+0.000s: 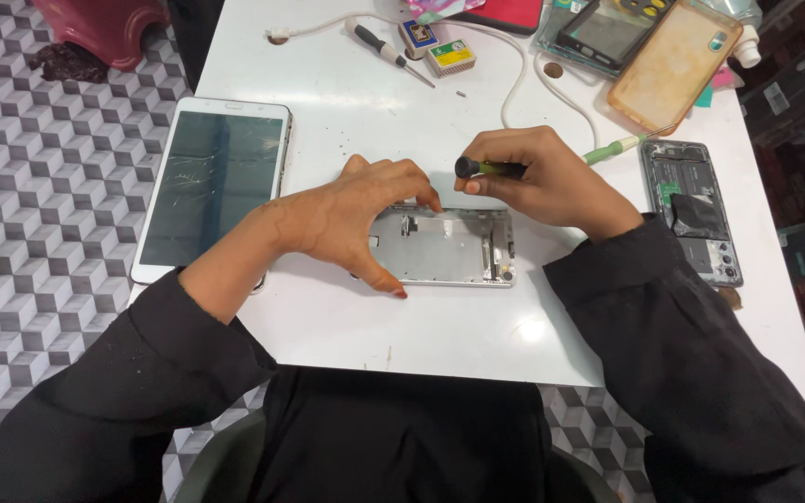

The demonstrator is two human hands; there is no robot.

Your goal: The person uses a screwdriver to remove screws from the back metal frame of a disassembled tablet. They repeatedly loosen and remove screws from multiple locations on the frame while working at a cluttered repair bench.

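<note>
On the table, my left hand spreads over the phone frame; above it, my right hand grips a screwdriver, tip probably hidden.

Left hand arched, fingers spread, thumb at 6 o'clock, fingertips at 3. Right hand curled in a fist, knuckles at 12.

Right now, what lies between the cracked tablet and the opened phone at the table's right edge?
In the head view: left hand, silver phone frame, right hand gripping a screwdriver.
</note>
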